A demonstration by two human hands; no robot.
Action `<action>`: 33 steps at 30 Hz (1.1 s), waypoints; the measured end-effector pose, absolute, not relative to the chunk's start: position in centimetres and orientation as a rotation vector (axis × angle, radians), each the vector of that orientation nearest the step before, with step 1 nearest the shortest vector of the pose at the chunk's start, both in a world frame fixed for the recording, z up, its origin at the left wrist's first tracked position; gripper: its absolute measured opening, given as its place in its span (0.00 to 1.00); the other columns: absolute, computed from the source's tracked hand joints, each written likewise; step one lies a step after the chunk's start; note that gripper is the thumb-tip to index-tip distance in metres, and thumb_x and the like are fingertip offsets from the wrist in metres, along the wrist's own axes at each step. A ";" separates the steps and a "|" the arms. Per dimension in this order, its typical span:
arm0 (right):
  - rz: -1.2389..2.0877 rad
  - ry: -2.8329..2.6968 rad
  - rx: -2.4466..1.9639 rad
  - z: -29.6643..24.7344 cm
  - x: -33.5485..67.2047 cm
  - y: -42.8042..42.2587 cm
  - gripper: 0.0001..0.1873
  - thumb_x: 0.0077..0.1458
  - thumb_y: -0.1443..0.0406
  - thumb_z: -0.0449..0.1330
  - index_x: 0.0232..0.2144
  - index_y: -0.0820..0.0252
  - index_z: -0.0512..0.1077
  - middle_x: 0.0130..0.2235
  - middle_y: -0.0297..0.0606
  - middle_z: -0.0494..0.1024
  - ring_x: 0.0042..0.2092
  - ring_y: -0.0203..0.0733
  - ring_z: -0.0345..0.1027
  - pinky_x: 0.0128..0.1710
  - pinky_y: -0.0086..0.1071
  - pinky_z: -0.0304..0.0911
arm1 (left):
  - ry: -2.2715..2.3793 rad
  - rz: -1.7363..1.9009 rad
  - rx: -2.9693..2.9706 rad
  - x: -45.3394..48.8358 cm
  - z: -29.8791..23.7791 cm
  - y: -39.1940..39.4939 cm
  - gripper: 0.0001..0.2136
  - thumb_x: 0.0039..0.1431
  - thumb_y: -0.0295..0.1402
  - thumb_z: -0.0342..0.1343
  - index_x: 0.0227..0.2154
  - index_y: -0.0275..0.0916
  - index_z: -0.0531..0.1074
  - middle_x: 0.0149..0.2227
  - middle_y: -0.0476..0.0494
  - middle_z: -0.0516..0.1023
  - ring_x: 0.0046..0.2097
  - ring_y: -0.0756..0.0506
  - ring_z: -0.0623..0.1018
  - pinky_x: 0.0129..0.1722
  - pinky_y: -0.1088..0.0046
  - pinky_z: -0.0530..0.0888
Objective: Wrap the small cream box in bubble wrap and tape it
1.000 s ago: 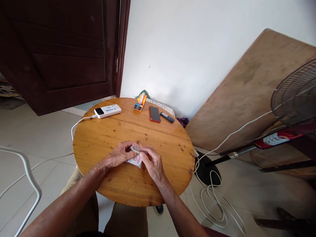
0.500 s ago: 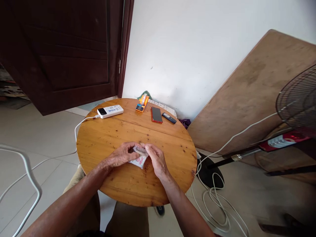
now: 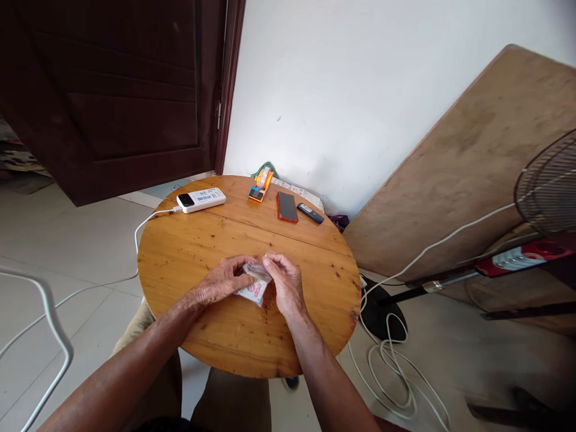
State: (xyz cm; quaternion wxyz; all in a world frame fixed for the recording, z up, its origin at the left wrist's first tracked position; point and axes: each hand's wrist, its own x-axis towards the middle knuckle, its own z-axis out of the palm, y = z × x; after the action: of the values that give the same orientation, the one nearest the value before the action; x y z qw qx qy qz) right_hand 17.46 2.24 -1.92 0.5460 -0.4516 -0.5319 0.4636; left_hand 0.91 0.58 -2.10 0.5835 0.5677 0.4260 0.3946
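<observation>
A small clear plastic bag point(image 3: 254, 290) with red print and pale contents is held just over the front half of the round wooden table point(image 3: 189, 246). My left hand point(image 3: 225, 279) is closed on its left side, the thumb lying across the front. At the bag's upper right corner, my right hand point(image 3: 286, 281) pinches the film between thumb and fingers. The film near the top looks loose and see-through. What lies inside the bag is too small to make out.
Toward the table's back lie a white power bank point(image 3: 201, 200) with a cable, an orange tape dispenser point(image 3: 261, 183), a red-edged phone point(image 3: 287, 207) and a dark, slim device point(image 3: 310, 213). A fan point(image 3: 546, 186) and coiled cable point(image 3: 396, 372) are on the right.
My right hand has shifted slightly up and right, drawing the bag's top film with it. My left hand keeps its hold. The view has tilted slightly.
</observation>
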 end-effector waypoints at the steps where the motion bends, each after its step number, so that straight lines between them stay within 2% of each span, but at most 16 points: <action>1: 1.079 -1.278 -1.069 -1.9 17.5 2.3 0.12 0.47 0.56 0.65 0.27 0.58 0.74 0.31 0.34 0.77 0.34 0.40 0.70 0.37 0.33 0.67 | 1.022 0.921 1.328 0.9 -2.0 0.5 0.24 0.46 0.40 0.61 0.47 0.35 0.73 0.35 0.45 0.78 0.35 0.45 0.75 0.36 0.71 0.71; 8: 1.010 -1.404 -1.069 -2.0 17.7 2.0 0.11 0.53 0.57 0.63 0.29 0.58 0.76 0.31 0.35 0.79 0.34 0.40 0.71 0.37 0.32 0.67 | 1.182 0.936 1.460 0.6 -1.5 0.3 0.22 0.49 0.41 0.59 0.46 0.34 0.75 0.29 0.48 0.76 0.29 0.48 0.71 0.29 0.74 0.67; 13: 0.771 -1.621 -1.073 -1.8 17.4 1.9 0.09 0.56 0.61 0.59 0.28 0.56 0.77 0.33 0.37 0.80 0.36 0.41 0.73 0.38 0.33 0.68 | 1.327 1.052 1.551 0.7 -2.0 0.9 0.18 0.50 0.41 0.60 0.43 0.37 0.77 0.38 0.42 0.80 0.38 0.44 0.76 0.39 0.70 0.71; 20: 0.436 -1.805 -1.087 -2.2 17.1 2.6 0.11 0.59 0.64 0.55 0.29 0.53 0.76 0.33 0.38 0.78 0.36 0.42 0.73 0.40 0.35 0.68 | 1.448 1.179 1.632 1.0 -2.4 0.7 0.16 0.52 0.41 0.59 0.41 0.39 0.75 0.35 0.44 0.76 0.37 0.44 0.74 0.38 0.69 0.71; 23: 0.415 -1.808 -1.078 -2.3 17.2 2.6 0.10 0.59 0.65 0.55 0.29 0.54 0.75 0.32 0.38 0.78 0.36 0.42 0.73 0.39 0.35 0.68 | 1.380 1.185 1.735 0.7 -1.9 0.0 0.12 0.53 0.40 0.58 0.38 0.40 0.74 0.40 0.43 0.75 0.42 0.43 0.74 0.39 0.70 0.71; 26: 0.437 -1.781 -1.079 -2.1 17.2 2.4 0.09 0.58 0.66 0.56 0.29 0.55 0.75 0.32 0.37 0.78 0.35 0.41 0.72 0.38 0.34 0.67 | 1.278 1.121 1.845 0.4 -1.7 -0.5 0.13 0.50 0.34 0.58 0.40 0.41 0.73 0.44 0.44 0.74 0.44 0.44 0.74 0.41 0.70 0.71; 33: 0.541 -1.752 -1.106 -1.9 17.4 2.0 0.09 0.59 0.65 0.55 0.31 0.55 0.75 0.33 0.36 0.79 0.36 0.40 0.73 0.40 0.32 0.67 | 1.277 1.133 1.939 0.3 -2.4 -0.3 0.16 0.48 0.27 0.56 0.42 0.40 0.72 0.44 0.44 0.73 0.43 0.44 0.74 0.43 0.69 0.72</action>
State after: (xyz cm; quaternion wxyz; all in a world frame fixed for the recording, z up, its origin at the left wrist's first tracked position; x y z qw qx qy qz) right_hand 17.44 2.05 -1.88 0.4797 -0.4532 -0.7179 0.2218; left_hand 0.26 -0.30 -2.45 0.2754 0.7215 0.4752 0.4217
